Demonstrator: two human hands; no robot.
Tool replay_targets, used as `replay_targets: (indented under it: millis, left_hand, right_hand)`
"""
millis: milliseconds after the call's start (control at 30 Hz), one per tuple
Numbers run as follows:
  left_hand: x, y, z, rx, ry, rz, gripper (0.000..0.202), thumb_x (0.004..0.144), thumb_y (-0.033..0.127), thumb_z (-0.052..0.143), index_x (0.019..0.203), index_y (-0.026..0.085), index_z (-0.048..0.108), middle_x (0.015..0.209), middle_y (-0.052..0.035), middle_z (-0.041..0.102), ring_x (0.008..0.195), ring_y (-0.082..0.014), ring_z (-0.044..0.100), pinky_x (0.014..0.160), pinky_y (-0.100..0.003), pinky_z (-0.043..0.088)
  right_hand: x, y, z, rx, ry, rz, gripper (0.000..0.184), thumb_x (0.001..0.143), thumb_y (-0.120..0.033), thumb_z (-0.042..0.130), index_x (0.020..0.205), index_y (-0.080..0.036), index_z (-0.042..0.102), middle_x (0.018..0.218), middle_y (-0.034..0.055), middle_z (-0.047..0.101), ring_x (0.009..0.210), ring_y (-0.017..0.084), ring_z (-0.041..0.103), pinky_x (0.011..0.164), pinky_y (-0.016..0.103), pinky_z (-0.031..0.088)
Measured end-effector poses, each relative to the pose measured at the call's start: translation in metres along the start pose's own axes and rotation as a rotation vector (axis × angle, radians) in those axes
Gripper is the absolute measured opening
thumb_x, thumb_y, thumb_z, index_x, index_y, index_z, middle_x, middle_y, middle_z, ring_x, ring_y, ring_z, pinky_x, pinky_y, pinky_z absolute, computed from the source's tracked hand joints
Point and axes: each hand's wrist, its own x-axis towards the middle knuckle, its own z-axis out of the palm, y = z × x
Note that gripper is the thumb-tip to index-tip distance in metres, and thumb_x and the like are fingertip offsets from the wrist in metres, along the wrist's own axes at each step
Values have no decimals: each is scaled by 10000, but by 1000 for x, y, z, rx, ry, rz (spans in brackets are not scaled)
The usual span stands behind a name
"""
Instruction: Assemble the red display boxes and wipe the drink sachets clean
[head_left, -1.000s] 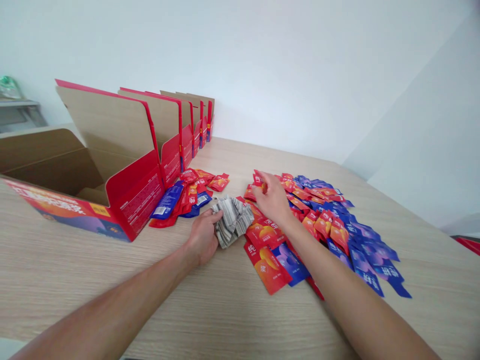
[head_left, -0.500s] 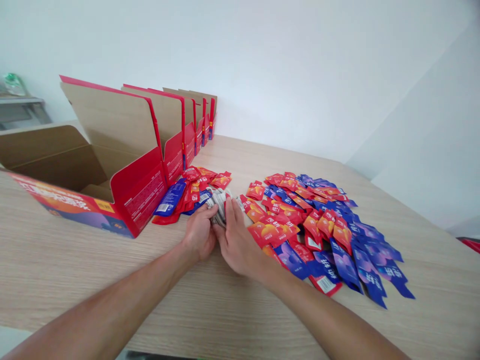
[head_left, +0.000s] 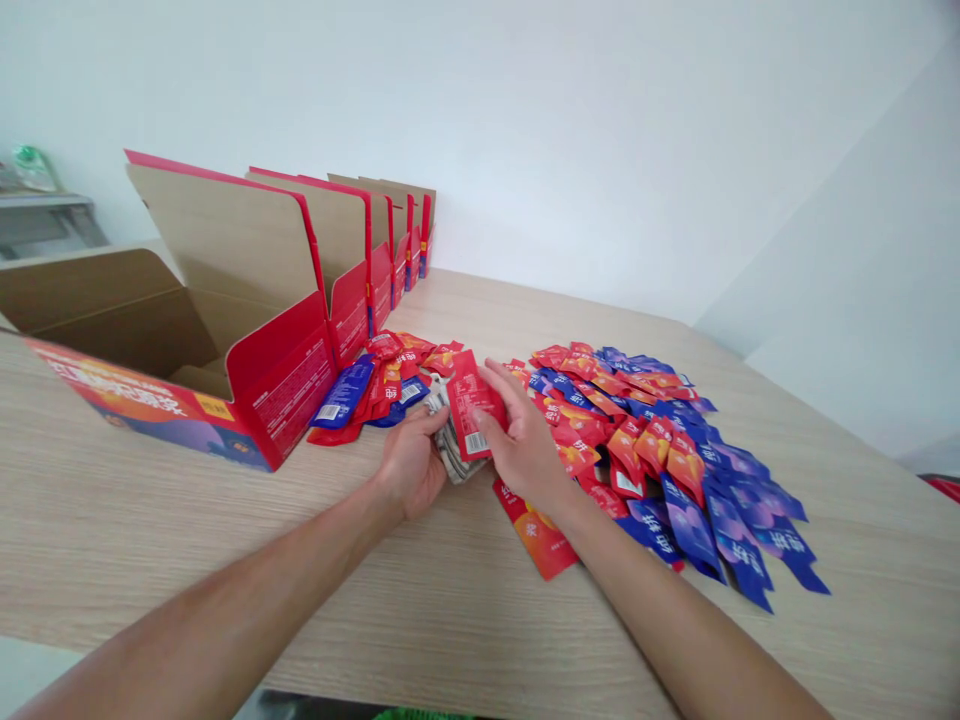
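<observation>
My left hand [head_left: 414,465] is closed around a whitish-grey bundle [head_left: 454,458] with a striped, layered look; its lower part shows below a red sachet. My right hand [head_left: 521,440] pinches that red sachet [head_left: 472,400], back label and barcode facing me, against the front of the bundle. Left of my hands lies a small heap of red and blue sachets [head_left: 349,390]. A larger spread of red-orange and blue sachets [head_left: 637,420] covers the table on the right, and one red-orange sachet [head_left: 541,540] lies near my right wrist.
An open red cardboard box [head_left: 281,385] stands at the left, its flaps up. Several more open boxes [head_left: 382,275] line up behind it toward the wall [head_left: 570,150]. The wooden table [head_left: 420,620] runs beneath everything. A grey side table [head_left: 45,205] is at the far left.
My right hand has shifted right and turned, and the red sachet now shows between my hands. Near my right wrist, a red-orange sachet lies where a blue one showed.
</observation>
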Motion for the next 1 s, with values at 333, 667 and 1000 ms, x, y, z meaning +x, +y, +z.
replay_targets:
  millis: [333,667,1000]
  left_hand:
    - [5,5,-10,1,78,43,123,861,108,606,933,152,695,842,-50,775,761,-189,749,838,-335,617]
    - [9,9,-7,-60,119,92,199,923,68,515,998,120,692,880,-77,780,750,-180,750,828,-360,636]
    - [-3,-16,-1,94,82,-95,257,947,78,503,1076,113,723,945,-132,802,846,-229,782,831,-388,648]
  right_hand:
    - [-23,-6,25,-323,-352,-135,922,1003,-533,532,1653,-61,80,1709,256,90,1602,318,11,1278,590,166]
    - [1,-27,-21,-333,-421,-7,646,945,-136,429,1589,-123,378,1403,192,648,1277,319,637,1074,493,502]
    - [98,24,-19,222,111,669,380,884,-83,586,1258,-153,599,654,-30,621,475,129,556,482,246,492]
